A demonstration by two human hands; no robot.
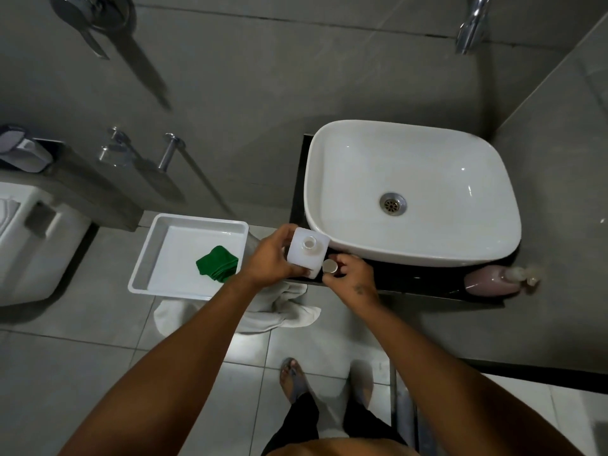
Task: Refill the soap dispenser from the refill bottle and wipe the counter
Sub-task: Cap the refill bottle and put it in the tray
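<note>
A white square refill bottle [307, 250] stands upright at the counter's front left corner, its round neck uncovered. My left hand [271, 256] grips its left side. Just right of it, my right hand [350, 274] pinches the bottle's small white cap [329, 266]. A pinkish soap dispenser [492, 280] with a pale pump lies on its side on the dark counter [424, 281], at the sink's front right corner. A folded green cloth [217, 264] lies in a white tray [158, 245] to the left.
A white vessel sink [411, 189] fills most of the counter. A white towel [279, 311] hangs below the counter's left end. A toilet [29, 238] stands at far left, a wall tap [470, 24] above the sink. My feet are on the grey tiled floor.
</note>
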